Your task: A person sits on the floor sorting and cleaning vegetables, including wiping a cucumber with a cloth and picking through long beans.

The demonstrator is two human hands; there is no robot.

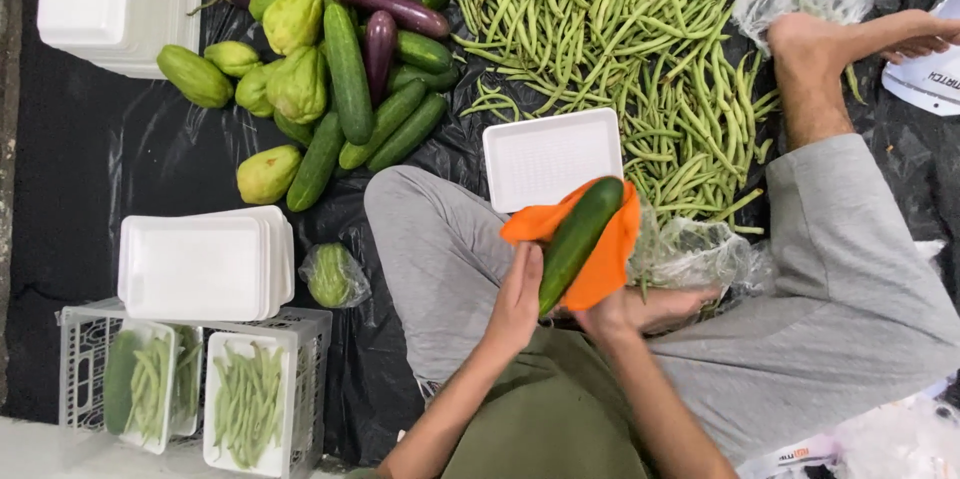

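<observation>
In the head view, the person sits cross-legged on a black plastic sheet (90,199) spread over the floor, both forearms reaching up from the bottom edge toward the lap. The left hand (517,299) is raised with the palm turned inward, its fingers (527,264) pressed flat against the lower end of a long, dark green cucumber (578,239), bracing rather than wrapping it. The right hand (640,307) lies lower, palm up beneath a bright orange cloth (605,264); its fingers are hidden under the cloth, so I cannot tell how firmly they close, though the cloth cradles the cucumber from below. The cucumber slants from lower left to upper right above the lap, its upper tip overlapping the corner of an empty white foam tray (545,154) that rests just beyond the knees. A wide heap of loose green beans (620,29) lies behind the tray, and a pile of cucumbers, pale green chayotes and purple aubergines (340,49) sits to the left. Near the left knee stands a stack of white foam trays (200,264) atop a white plastic crate (90,359) holding trays filled with beans.
</observation>
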